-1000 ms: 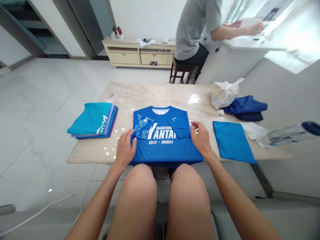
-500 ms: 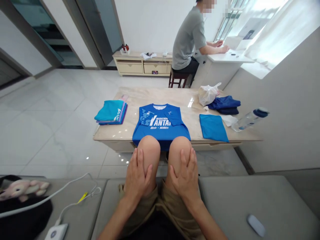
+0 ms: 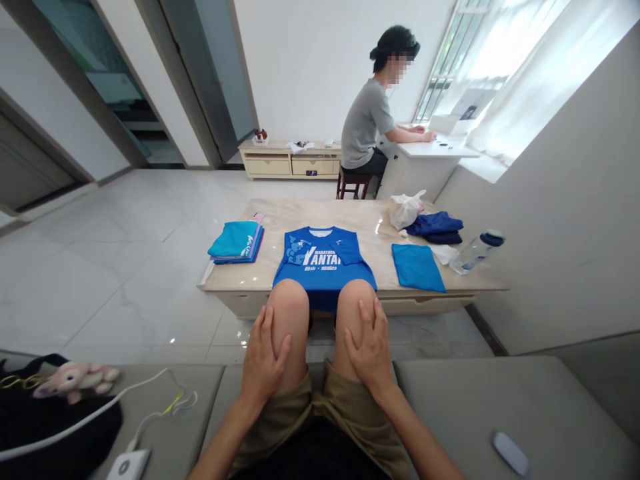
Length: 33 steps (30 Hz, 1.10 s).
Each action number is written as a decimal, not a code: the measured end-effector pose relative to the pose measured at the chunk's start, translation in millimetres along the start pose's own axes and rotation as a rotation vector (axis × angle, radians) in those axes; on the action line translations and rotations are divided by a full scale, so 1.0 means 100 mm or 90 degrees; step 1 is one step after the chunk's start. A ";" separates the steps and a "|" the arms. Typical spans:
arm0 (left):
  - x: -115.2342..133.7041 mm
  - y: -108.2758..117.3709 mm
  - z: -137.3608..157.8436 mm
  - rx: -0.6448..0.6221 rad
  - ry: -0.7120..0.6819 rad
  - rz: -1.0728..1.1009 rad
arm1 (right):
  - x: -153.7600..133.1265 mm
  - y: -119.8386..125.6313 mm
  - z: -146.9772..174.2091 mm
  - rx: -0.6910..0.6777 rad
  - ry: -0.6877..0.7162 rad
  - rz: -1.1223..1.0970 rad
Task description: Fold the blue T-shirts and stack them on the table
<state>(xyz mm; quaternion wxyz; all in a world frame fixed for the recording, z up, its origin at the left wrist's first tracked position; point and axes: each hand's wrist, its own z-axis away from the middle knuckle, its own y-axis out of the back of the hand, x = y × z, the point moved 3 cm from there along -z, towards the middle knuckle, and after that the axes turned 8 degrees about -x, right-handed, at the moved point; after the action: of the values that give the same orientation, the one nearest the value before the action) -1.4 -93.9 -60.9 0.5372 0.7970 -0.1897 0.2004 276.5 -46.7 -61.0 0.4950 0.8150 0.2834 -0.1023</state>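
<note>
My left hand [image 3: 265,353] rests on my left knee, fingers spread, holding nothing. On the right knee lies my right hand [image 3: 369,343], likewise open and bare. Just beyond the knees, a blue sleeveless shirt [image 3: 325,273] with white lettering is spread on the low table [image 3: 270,210], its lower edge hanging over the front. To its left sits a stack of folded clothes [image 3: 235,240], turquoise on top with purple below. A folded blue cloth [image 3: 418,268] lies to the right of the shirt.
Right of the folded cloth stand a clear water bottle [image 3: 477,252], dark blue clothing [image 3: 434,225] and a white plastic bag [image 3: 406,209]. A person [image 3: 367,123] sits at a white desk behind. On the sofa [image 3: 450,400] are a plush toy [image 3: 77,380], a cabled white device [image 3: 129,463] and a mouse-like object [image 3: 510,452].
The camera view has tilted up, so the seated person's head now shows and the room sits lower in the picture. Both hands stay on the knees; the shirt and other clothes lie as before.
</note>
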 end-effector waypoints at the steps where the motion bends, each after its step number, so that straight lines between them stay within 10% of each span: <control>1: -0.02 0.00 -0.01 -0.002 0.002 0.006 | -0.05 0.00 -0.02 -0.002 0.002 0.001; 14: 0.13 -0.10 -0.03 -0.036 0.004 0.011 | -0.32 0.12 0.02 -0.037 -0.033 -0.096; 21: 0.01 0.03 -0.09 -0.049 0.062 0.053 | 0.50 -0.11 -0.51 -0.025 -0.147 -0.245; 26: -0.58 -0.13 -0.94 -0.107 0.174 0.141 | 1.32 -0.61 -1.05 -0.049 -0.166 -0.153; 33: -1.32 -1.00 -2.30 -0.157 0.166 -0.064 | 1.59 -1.19 -1.24 -0.110 -0.068 -0.030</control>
<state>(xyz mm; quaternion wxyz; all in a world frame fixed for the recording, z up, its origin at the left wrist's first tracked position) -88.3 167.3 -129.0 0.6601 0.7009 -0.1012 0.2505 326.0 159.2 -160.4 0.5754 0.7557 0.2834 -0.1328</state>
